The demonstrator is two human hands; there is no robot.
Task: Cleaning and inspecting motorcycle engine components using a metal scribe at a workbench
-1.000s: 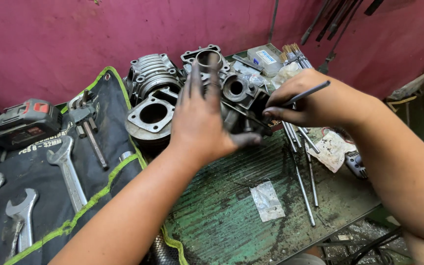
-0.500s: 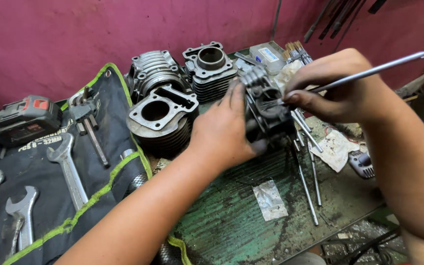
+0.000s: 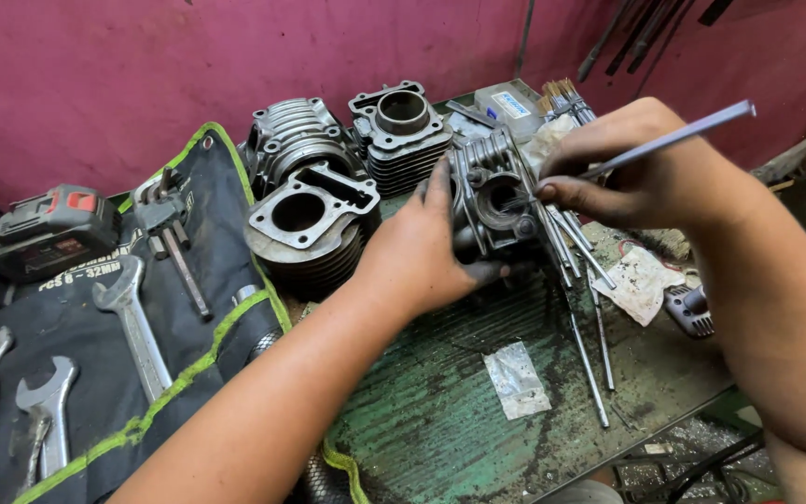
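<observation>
The left hand grips the finned cylinder head, tilted on the green counter beside two cylinder blocks. The right hand pinches a thin metal rod, its tip at the head's bore.

A single head-worn camera looks steeply down and forward over the green worktop, close enough that both forearms fill the lower half of the frame. It faces the magenta wall at 12 o'clock, with the black tool roll running off at 8 o'clock and the worktop's edge cutting across at 5 o'clock.
</observation>
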